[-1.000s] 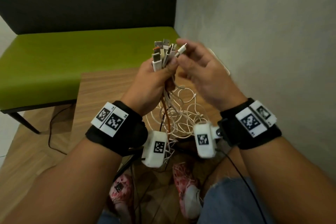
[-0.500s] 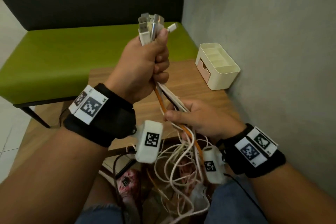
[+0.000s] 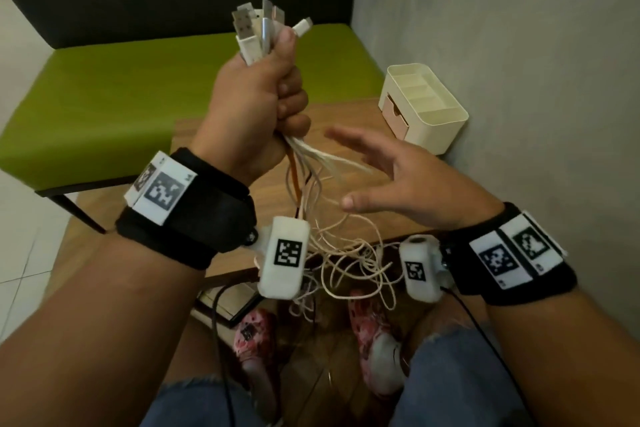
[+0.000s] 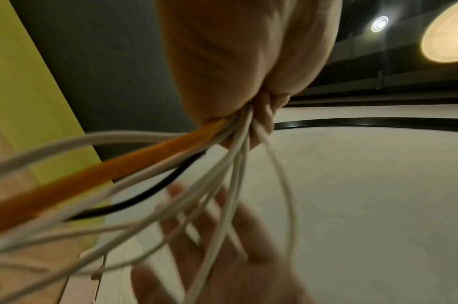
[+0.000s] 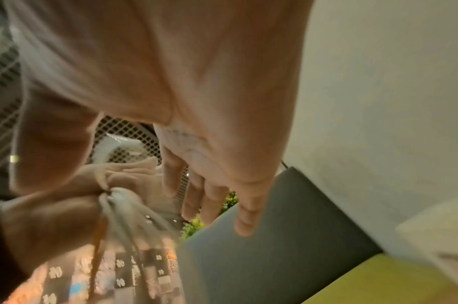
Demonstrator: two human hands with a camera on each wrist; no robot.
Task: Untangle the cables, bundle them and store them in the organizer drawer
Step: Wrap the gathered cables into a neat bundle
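My left hand (image 3: 256,104) is raised in a fist round a bunch of cables (image 3: 311,191), their USB plugs (image 3: 258,31) sticking out above the thumb. Below the fist white, orange and black cables (image 4: 170,164) hang loose and tangle over my knees. My right hand (image 3: 398,180) hovers open just right of the hanging strands, fingers spread, holding nothing. In the right wrist view its fingers (image 5: 212,197) stretch straight beside the left hand (image 5: 74,207). The cream organizer (image 3: 424,107) stands on the wooden table (image 3: 349,114) by the wall, its drawer front facing left.
A green bench (image 3: 138,87) runs behind the table against a dark backrest. A grey wall (image 3: 519,62) closes the right side. My knees in jeans (image 3: 450,374) and patterned shoes (image 3: 374,333) are below the hanging cables.
My right hand first dropped from the plugs to grip the strands below the fist, then let them go and now hovers open. The left hand lifted the bunch higher.
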